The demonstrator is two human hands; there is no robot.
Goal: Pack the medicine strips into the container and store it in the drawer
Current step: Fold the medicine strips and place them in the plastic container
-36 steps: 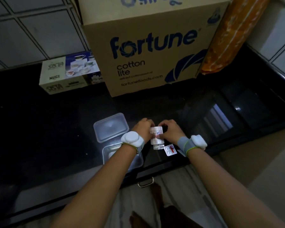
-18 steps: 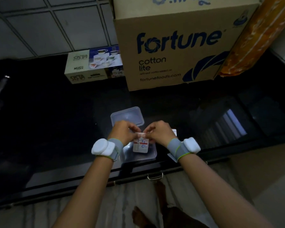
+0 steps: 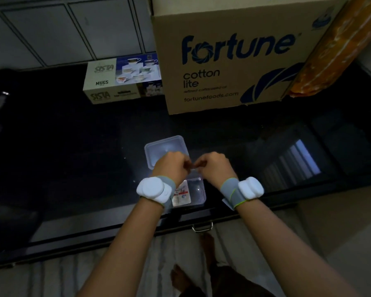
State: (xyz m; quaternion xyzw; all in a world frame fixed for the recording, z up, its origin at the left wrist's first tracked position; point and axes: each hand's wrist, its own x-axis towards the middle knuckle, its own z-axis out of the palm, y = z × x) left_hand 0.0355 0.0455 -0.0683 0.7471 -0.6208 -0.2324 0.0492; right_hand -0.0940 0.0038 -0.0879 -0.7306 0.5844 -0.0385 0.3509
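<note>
A clear plastic container (image 3: 198,190) stands near the counter's front edge, with a white medicine strip (image 3: 181,196) with red print lying inside it. Its lid (image 3: 165,146) rests just behind it. My left hand (image 3: 171,170) and my right hand (image 3: 214,168) hover over the container's far side, knuckles up, with curled fingertips almost touching each other. I see nothing between the fingers. The corner of another white strip (image 3: 227,203) pokes out from under my right wrist on the counter.
The black counter (image 3: 73,168) carries a large Fortune carton (image 3: 234,61) and a mugs box (image 3: 120,80) at the back. An orange bag (image 3: 330,46) leans at the right. Below the counter edge sits a metal drawer handle (image 3: 202,228). Dark objects lie at the far left.
The strip that both hands held has gone down into the container. The hands have risen a little above it and no longer hold it. The view has shifted left.
</note>
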